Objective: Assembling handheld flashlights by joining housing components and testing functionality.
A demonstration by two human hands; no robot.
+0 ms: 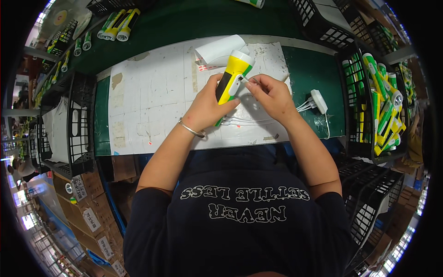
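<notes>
My left hand is wrapped around a yellow, black and green flashlight with a white head. It is tilted over the worktop, its head pointing up and to the right. At the grey panel on the flashlight's side, my right hand pinches a small, light piece that looks like a cable plug. My fingers partly hide it. Thin white cables run under my right wrist to a white charger block on the right.
A curled white sheet lies beyond the flashlight on the white-covered worktop. To the right, a black crate holds several flashlights. Another black crate stands left. More flashlights lie at the far left.
</notes>
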